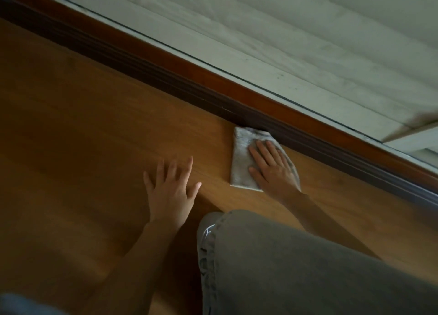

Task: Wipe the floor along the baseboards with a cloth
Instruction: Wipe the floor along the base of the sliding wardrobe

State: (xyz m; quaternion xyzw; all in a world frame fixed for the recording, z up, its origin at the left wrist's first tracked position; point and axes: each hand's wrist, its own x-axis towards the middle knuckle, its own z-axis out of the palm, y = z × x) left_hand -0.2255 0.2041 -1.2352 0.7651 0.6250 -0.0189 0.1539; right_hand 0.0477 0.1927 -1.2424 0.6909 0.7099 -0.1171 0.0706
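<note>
A folded grey-white cloth (241,158) lies flat on the wooden floor (83,125), its far edge against the dark brown baseboard (180,84). My right hand (270,166) presses on the cloth with straight, spread fingers pointing toward the baseboard. To the left of the cloth, apart from it, my left hand (171,191) rests on or just over the bare floor, fingers spread and holding nothing.
The baseboard runs diagonally from upper left to lower right, with a white window or door frame (213,51) and pale curtain folds (308,18) beyond it. My knee in grey trousers (296,262) fills the lower right.
</note>
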